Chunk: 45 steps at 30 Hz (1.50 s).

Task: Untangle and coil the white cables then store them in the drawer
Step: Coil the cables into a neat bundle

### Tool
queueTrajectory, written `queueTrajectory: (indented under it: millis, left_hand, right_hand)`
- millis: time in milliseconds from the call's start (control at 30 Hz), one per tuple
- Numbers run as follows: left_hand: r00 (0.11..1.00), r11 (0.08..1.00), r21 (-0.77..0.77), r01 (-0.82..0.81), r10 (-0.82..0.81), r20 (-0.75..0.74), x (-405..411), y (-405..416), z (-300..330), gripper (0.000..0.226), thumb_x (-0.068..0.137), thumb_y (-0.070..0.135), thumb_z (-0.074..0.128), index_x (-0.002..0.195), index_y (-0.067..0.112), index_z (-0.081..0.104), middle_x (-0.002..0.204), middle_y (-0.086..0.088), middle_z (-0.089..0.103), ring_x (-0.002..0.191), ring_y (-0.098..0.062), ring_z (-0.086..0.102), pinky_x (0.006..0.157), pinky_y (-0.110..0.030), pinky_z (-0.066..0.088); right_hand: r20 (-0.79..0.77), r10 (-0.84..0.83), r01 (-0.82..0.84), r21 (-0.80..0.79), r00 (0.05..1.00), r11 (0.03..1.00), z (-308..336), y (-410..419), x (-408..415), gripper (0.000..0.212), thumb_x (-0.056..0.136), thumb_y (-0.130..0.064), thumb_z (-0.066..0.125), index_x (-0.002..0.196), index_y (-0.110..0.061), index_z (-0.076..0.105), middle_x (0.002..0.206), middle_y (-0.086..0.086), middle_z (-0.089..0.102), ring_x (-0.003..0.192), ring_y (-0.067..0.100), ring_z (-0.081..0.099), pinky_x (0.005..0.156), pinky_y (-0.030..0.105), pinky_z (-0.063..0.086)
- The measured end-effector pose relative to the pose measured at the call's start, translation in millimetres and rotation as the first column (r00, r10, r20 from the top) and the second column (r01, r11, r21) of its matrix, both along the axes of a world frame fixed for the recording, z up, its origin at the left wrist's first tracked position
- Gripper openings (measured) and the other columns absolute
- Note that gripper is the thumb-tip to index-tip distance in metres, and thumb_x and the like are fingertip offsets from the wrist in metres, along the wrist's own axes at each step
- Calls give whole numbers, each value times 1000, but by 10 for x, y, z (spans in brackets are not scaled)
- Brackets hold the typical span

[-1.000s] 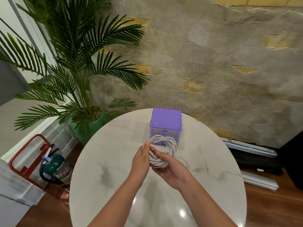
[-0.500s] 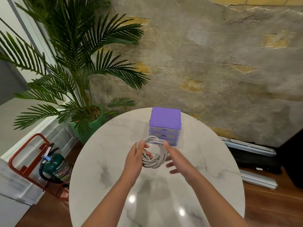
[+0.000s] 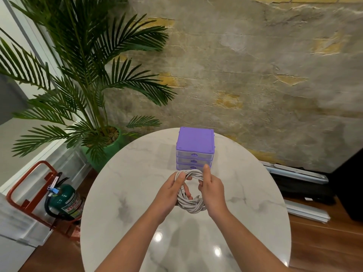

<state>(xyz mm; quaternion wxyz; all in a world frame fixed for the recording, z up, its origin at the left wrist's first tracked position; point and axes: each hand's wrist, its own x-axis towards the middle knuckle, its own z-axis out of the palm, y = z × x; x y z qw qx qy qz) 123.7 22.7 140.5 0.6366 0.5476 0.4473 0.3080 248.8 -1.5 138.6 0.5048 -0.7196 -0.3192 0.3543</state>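
Note:
A coil of white cables (image 3: pixel 191 205) hangs above the round marble table (image 3: pixel 121 193), held between both hands. My left hand (image 3: pixel 170 193) grips the coil's left side with fingers through the loop. My right hand (image 3: pixel 212 190) grips its right side, thumb pointing up. Just behind the coil stands a small purple drawer unit (image 3: pixel 194 142) with three drawers, all of them shut. The hands hide part of the coil.
A potted palm (image 3: pixel 84 75) in a green pot stands left of the table. A green fire extinguisher (image 3: pixel 64 201) in a red stand sits on the floor at the left. Black cases and metal rails (image 3: pixel 298 175) lie by the wall at the right.
My right hand has come back onto the coil and grips its right side. The coil has turned more upright and sits a little nearer to me.

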Motion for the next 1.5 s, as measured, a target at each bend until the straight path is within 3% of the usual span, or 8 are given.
queueTrajectory:
  millis: [300, 500, 700, 867, 1000, 1100, 1333, 1500]
  left_hand:
    - [951, 964, -220, -148, 200, 238, 92, -55, -84, 41, 90, 50, 51, 107, 17, 67, 95, -4, 73, 88, -19, 69, 89, -39, 51]
    - [931, 945, -159, -286, 314, 188, 96, -19, -113, 40, 96, 50, 44, 104, 12, 58, 76, -5, 66, 71, -21, 68, 67, -35, 54]
    - [953, 959, -22, -283, 284, 107, 74, 16, -149, 35, 96, 47, 46, 94, 13, 53, 71, -1, 57, 66, -20, 66, 61, -31, 54]
    - [925, 915, 140, -378, 380, 19, 57, 73, -135, 32, 98, 42, 47, 84, 14, 50, 69, -3, 54, 64, -18, 68, 53, -25, 52]
    - [893, 877, 178, -447, 448, 39, 77, 51, -143, 32, 99, 40, 45, 85, 12, 49, 67, 2, 52, 58, -6, 59, 56, -19, 46]
    - [898, 882, 170, -439, 436, 58, 115, 6, -146, 31, 100, 39, 44, 86, 12, 50, 64, 6, 53, 54, -3, 56, 53, -13, 44]
    - [935, 927, 122, -355, 351, 49, 119, -6, -227, 30, 96, 41, 50, 92, 12, 51, 67, 6, 62, 63, -11, 65, 59, -23, 52]
    - [940, 937, 71, -341, 338, 49, 86, -26, -307, 22, 95, 36, 56, 94, 14, 53, 71, 4, 66, 66, -17, 69, 61, -28, 55]
  right_hand:
    - [-189, 39, -18, 113, 981, 993, 58, 38, 56, 56, 99, -54, 32, 71, -14, 59, 55, -7, 51, 48, 6, 46, 48, 14, 38]
    - [-319, 349, -346, 67, 881, 936, 51, 43, 175, 54, 99, -55, 33, 67, -17, 54, 62, -1, 53, 56, 13, 46, 60, 26, 36]
    - [-523, 368, -391, 70, 769, 918, -46, 66, 250, 41, 100, -44, 42, 77, -14, 59, 68, 1, 51, 66, 17, 44, 74, 31, 39]
    - [-465, 345, -353, 73, 815, 933, -105, 44, 163, 39, 101, -44, 41, 108, -17, 69, 81, -3, 64, 79, 13, 61, 86, 36, 50]
    - [-302, 385, -395, 30, 872, 918, -153, 5, 20, 31, 95, -33, 58, 121, -17, 52, 112, -1, 68, 106, 12, 65, 96, 31, 50]
    - [-56, 292, -295, -56, 955, 954, -169, 15, -72, 22, 98, -22, 51, 118, -16, 46, 109, -2, 66, 98, 9, 62, 81, 18, 48]
    - [188, 295, -284, -83, 937, 955, -187, -38, -145, 24, 99, -14, 37, 122, -16, 38, 100, 10, 64, 90, 25, 63, 73, 32, 50]
    - [122, 376, -359, -138, 919, 923, -168, -22, -70, 27, 98, -20, 37, 124, -30, 40, 100, -6, 63, 86, 5, 62, 71, 25, 48]
